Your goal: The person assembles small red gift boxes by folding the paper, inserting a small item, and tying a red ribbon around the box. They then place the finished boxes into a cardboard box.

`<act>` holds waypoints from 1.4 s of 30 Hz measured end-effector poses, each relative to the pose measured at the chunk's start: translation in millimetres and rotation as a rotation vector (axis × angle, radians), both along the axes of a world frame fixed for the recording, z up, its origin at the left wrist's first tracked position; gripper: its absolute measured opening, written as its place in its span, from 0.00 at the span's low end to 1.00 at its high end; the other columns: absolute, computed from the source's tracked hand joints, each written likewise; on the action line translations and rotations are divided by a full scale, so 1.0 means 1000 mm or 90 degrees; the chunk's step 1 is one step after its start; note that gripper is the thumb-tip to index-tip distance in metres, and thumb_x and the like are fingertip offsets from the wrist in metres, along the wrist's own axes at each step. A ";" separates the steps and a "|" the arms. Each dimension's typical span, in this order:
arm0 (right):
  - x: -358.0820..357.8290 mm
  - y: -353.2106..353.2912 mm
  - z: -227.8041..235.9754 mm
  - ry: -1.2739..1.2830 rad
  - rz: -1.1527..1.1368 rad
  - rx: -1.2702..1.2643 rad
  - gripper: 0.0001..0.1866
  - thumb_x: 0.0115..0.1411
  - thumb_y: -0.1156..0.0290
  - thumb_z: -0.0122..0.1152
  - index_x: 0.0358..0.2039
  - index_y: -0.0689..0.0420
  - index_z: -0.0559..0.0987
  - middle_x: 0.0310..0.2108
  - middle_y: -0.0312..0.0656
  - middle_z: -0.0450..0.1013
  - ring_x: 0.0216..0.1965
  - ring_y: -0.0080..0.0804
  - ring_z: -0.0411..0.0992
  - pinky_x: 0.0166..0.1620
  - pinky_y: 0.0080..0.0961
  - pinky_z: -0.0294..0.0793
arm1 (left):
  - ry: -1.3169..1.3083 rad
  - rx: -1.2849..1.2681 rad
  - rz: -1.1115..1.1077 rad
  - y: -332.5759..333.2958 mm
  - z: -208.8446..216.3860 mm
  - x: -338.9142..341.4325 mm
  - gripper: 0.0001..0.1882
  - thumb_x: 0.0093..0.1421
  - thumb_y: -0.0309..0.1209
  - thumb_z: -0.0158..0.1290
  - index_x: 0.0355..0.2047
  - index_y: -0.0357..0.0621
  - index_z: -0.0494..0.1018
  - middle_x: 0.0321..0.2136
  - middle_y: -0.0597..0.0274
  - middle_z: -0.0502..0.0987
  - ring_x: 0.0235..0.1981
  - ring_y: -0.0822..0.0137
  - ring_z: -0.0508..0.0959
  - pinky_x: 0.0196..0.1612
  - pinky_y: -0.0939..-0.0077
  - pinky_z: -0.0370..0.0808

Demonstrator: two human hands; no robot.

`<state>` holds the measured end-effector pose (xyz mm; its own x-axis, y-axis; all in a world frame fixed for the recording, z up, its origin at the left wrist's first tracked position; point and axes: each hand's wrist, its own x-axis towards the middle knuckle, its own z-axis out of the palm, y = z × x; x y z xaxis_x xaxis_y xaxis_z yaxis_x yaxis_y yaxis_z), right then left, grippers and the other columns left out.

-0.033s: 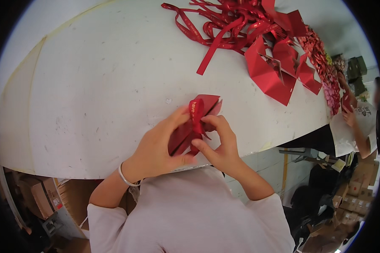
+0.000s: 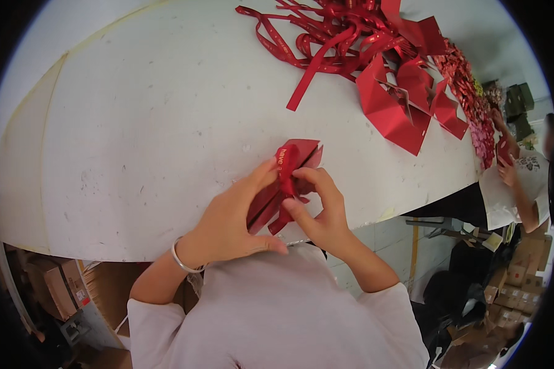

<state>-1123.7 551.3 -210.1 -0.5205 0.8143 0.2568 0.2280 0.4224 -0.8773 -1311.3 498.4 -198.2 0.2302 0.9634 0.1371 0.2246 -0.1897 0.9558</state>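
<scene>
A small folded red card box (image 2: 305, 149) lies slantwise on the white table close to my body. Around its middle runs a red ribbon (image 2: 285, 161) with light printing; it stands up in a loop, and a short tail hangs near the front. My right hand (image 2: 327, 212) pinches the ribbon by its knot between thumb and forefinger. Along the box's left side rests my left hand (image 2: 228, 212), with its forefinger touching the loop and its thumb stretched away from the ribbon. The left hand's other fingers are partly hidden.
A heap of loose red ribbons (image 2: 314, 67) lies at the far side of the white table (image 2: 135, 123). Several folded red card boxes (image 2: 388, 114) sit beside it. A long red pile (image 2: 465, 80) continues rightward, where another person (image 2: 523, 178) works. Cardboard boxes (image 2: 517, 298) stand lower right.
My left thumb has moved down, away from the ribbon and box. The ribbon's tail at the front shows more now. My right hand stays at the knot.
</scene>
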 end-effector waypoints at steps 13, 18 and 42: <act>-0.001 0.038 0.036 -0.220 0.189 0.340 0.23 0.42 0.77 0.64 0.43 0.56 0.77 0.32 0.38 0.71 0.28 0.33 0.68 0.33 0.28 0.64 | -0.042 -0.159 -0.103 0.019 -0.009 -0.036 0.44 0.47 0.16 0.54 0.62 0.49 0.46 0.47 0.51 0.73 0.46 0.55 0.73 0.50 0.68 0.70; 0.011 0.035 0.051 -0.237 0.147 0.289 0.26 0.46 0.60 0.68 0.44 0.55 0.73 0.35 0.38 0.69 0.32 0.36 0.67 0.36 0.30 0.63 | 0.087 -0.082 -0.078 0.016 -0.002 -0.031 0.37 0.48 0.14 0.53 0.59 0.45 0.56 0.51 0.53 0.69 0.49 0.59 0.72 0.52 0.69 0.70; -0.023 0.075 0.057 -0.544 0.497 0.768 0.03 0.46 0.71 0.59 0.19 0.55 0.77 0.30 0.36 0.70 0.42 0.31 0.67 0.46 0.30 0.65 | 0.133 0.030 0.189 0.011 -0.033 -0.009 0.27 0.43 0.27 0.63 0.47 0.42 0.70 0.41 0.57 0.77 0.39 0.59 0.78 0.40 0.74 0.76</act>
